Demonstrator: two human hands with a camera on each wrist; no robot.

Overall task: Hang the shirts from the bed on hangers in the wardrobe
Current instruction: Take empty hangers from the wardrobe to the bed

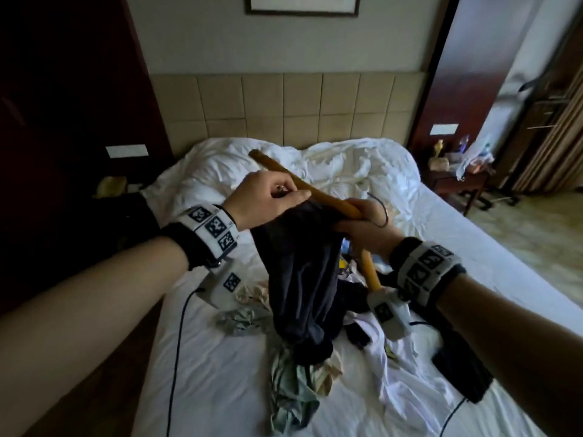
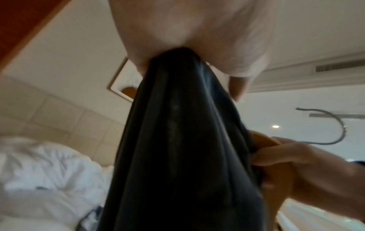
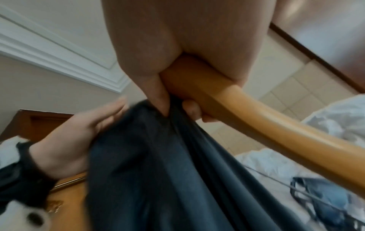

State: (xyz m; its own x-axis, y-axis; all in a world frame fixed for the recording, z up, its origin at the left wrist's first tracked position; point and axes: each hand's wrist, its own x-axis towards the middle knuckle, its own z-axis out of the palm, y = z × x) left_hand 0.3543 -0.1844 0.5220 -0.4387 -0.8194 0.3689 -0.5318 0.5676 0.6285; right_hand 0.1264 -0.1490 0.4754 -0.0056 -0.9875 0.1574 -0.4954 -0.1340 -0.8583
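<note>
I see the bed [image 1: 220,389] filling the view, a clothes heap [image 1: 293,389] at 6 o'clock. Above it hangs 1 dark shirt [image 1: 299,272]; my left hand [image 1: 265,203] pinches its top, my right hand [image 1: 366,225] grips the wooden hanger [image 1: 318,193] and cloth.

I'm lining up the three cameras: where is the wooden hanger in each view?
Head: wooden hanger runs diagonally across the centre, above the bed.
Left wrist: only its end and metal hook show beside the dark shirt.
Right wrist: a thick bar from centre to right edge.
Shared landmark: the dark shirt.
</note>
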